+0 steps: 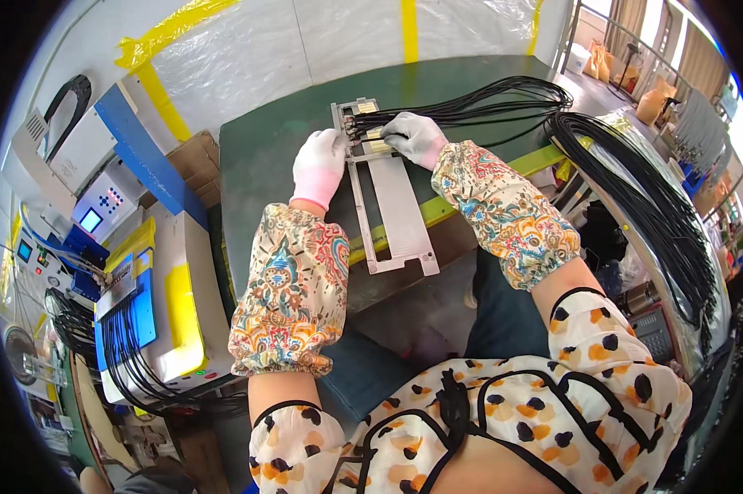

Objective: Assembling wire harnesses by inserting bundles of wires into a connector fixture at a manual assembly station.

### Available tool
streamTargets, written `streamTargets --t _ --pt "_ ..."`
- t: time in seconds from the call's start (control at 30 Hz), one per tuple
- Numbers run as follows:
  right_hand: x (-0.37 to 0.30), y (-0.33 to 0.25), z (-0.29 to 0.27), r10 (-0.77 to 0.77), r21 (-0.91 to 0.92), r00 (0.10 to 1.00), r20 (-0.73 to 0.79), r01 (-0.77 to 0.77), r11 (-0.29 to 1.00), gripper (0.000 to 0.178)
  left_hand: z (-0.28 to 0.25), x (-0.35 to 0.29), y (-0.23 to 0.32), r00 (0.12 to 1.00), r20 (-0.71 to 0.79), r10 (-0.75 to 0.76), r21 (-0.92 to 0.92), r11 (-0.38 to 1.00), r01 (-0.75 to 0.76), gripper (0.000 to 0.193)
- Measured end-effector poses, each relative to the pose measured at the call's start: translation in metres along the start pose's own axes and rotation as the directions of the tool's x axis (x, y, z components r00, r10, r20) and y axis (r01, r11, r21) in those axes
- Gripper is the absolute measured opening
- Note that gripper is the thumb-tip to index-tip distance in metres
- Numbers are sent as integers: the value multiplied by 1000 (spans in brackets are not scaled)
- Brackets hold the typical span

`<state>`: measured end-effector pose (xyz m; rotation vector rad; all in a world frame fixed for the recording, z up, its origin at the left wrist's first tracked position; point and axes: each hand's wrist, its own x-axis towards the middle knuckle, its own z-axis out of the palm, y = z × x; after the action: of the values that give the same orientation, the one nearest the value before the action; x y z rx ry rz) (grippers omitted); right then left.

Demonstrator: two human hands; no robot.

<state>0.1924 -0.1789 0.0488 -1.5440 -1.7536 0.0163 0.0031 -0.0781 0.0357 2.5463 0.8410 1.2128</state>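
Note:
A long metal fixture (405,216) lies on the green table and sticks out past its near edge. Black cables (495,97) run in from the right, and their ends sit side by side in the fixture's far part. My left hand (320,160), in a white glove, is at the fixture's left rail by the cable ends. Its fingertips are pressed together, and what they pinch is too small to make out. On the right side, my gloved right hand (416,138) has its fingers closed around a black cable just above the fixture. The fingers partly hide that cable.
At the left stands a machine (174,288) with a blue plate and black cables hanging from it. A thick bundle of black cables (647,198) drapes over a rack at the right. Plastic sheeting with yellow tape (410,33) covers the wall behind the green table (260,132).

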Motion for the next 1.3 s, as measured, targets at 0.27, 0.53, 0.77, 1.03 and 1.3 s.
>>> streamTargets --t 0.27,0.53,0.77,1.03,1.3 --pt "5 18 -9 -94 -113 994 60 100 989 16 1 0 -18 986 151 -65 -198 976 94 24" --pt "11 6 -13 -11 -220 955 297 80 972 16 -18 -3 -14 915 393 91 -181 983 -20 38" --pt "16 28 -1 -122 -26 974 191 129 991 16 -14 2 -17 914 313 258 -33 965 -261 37" --pt "44 23 15 -249 -226 914 320 329 917 19 -11 -14 -3 932 362 14 446 875 -187 46" --pt "38 56 10 19 -373 978 209 62 926 22 -7 -20 29 947 317 40 469 862 -193 46"
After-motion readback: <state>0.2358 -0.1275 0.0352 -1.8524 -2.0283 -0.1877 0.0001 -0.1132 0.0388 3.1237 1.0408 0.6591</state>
